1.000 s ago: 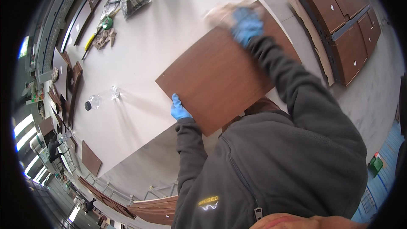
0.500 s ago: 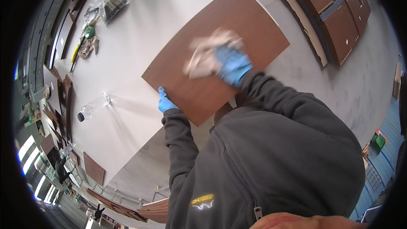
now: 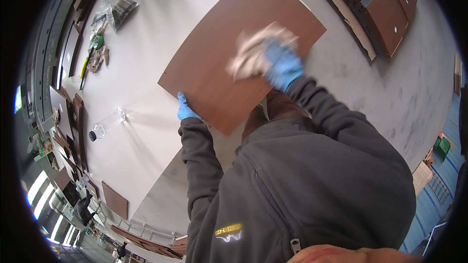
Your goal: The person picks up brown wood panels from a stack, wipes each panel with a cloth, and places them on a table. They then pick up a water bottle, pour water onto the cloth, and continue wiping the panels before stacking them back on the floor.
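Dark grey zip jacket with yellow chest emblem, blue gloves.

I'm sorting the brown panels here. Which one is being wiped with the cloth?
The large brown panel lying flat on the white table: the right hand presses a cloth on it, the left hand steadies its edge. The small panel lies untouched.

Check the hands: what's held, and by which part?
The right hand holds a crumpled pale cloth pressed onto the brown panel; the exact grip is blurred. The left hand steadies the panel by its near left edge.
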Demonstrator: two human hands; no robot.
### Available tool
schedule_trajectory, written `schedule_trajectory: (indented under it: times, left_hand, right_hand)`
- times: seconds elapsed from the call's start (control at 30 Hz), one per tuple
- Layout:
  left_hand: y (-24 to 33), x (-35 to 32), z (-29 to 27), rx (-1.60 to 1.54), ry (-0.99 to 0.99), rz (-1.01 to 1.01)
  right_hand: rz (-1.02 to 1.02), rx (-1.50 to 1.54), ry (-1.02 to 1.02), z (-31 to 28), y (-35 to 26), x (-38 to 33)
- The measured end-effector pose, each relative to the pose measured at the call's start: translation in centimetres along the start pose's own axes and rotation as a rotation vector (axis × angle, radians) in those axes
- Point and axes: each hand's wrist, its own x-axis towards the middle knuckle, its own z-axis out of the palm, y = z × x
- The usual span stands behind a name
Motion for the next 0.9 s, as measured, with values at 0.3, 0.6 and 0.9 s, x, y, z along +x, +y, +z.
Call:
schedule_trajectory:
  times: [0.3, 0.6, 0.9]
  left_hand:
    - [0.0, 1.5, -1.1, -0.096, -0.038, -0.103]
    - [0.2, 1.2, -1.6, -0.293, -0.195, -0.138]
    - [2.0, -0.9, -4.1, -0.383, -0.408, -0.261]
  right_hand:
    - [0.024, -0.112, 0.051, 1.3, -4.0, -0.8]
    - [0.105, -0.185, 0.288, -0.3, -2.3, 12.7]
    - [-0.478, -0.040, -0.131, 6.8, -29.4, 17.4]
